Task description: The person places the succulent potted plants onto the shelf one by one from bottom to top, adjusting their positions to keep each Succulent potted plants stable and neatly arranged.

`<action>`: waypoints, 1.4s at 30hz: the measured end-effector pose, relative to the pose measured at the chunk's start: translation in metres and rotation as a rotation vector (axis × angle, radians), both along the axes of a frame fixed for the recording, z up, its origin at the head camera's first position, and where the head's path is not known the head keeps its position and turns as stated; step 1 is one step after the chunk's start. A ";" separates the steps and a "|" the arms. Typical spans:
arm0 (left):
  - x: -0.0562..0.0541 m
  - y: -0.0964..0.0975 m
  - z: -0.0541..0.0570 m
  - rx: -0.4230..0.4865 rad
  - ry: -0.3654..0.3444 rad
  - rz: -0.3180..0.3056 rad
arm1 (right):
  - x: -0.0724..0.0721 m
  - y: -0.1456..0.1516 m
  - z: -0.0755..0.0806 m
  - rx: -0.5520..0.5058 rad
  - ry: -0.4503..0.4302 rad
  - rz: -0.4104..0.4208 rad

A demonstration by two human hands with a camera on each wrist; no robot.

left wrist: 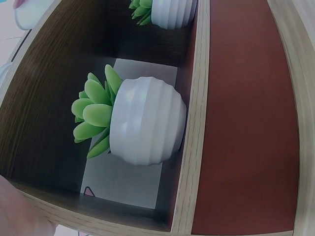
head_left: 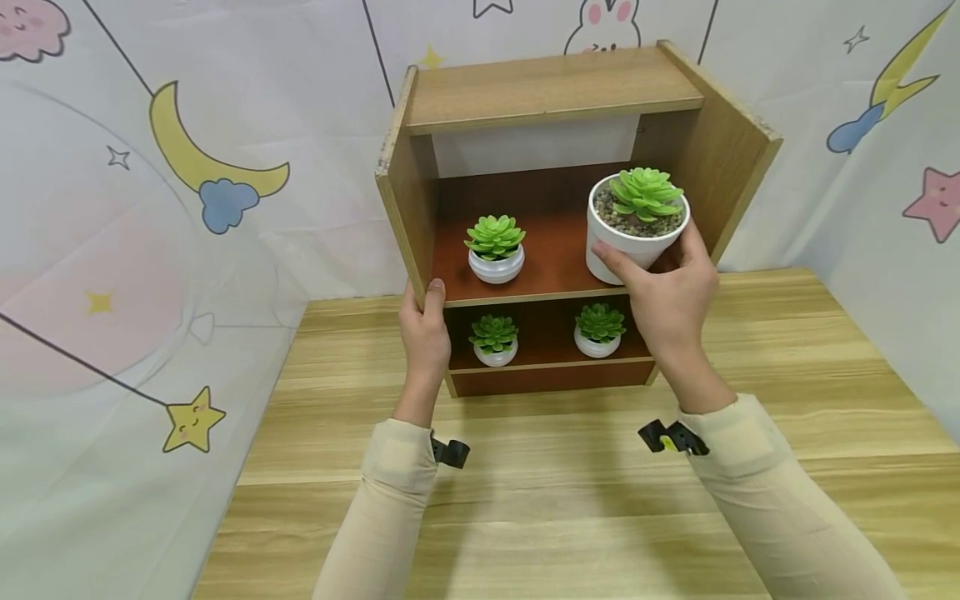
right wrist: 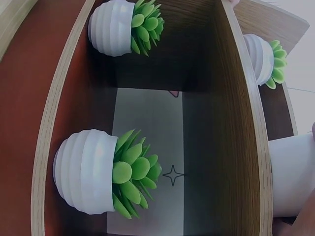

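My right hand [head_left: 671, 300] grips a large white pot [head_left: 606, 250] with a green succulent and pebbles, thumb on the front and fingers around the right side. It is at the right of the upper compartment of a wooden shelf [head_left: 555, 87]; in the right wrist view the white pot [right wrist: 293, 172] shows at the right edge. My left hand [head_left: 426, 337] holds the shelf's left side panel, thumb in front. A small potted succulent [head_left: 496, 254] sits at the upper compartment's left. Two more, a left one [head_left: 495, 343] and a right one [head_left: 598, 333], stand below.
The shelf stands on a wood-grain table [head_left: 540, 492] close to the back. Behind it and at both sides hangs a white cloth [head_left: 300, 67] printed with moons and stars. Black camera mounts sit at both cuffs.
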State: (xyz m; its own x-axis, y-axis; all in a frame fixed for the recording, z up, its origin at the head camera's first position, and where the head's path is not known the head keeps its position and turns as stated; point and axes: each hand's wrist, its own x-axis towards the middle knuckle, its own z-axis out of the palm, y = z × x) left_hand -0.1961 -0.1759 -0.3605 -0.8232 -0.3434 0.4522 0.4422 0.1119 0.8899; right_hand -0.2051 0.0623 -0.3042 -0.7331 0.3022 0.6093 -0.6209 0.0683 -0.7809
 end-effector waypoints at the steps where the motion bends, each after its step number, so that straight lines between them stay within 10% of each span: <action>1: 0.000 0.000 0.000 0.000 0.000 -0.001 | 0.000 0.000 0.000 0.004 -0.004 -0.005; 42: -0.001 0.000 -0.002 0.001 0.004 -0.010 | -0.007 -0.001 0.007 0.045 -0.055 -0.002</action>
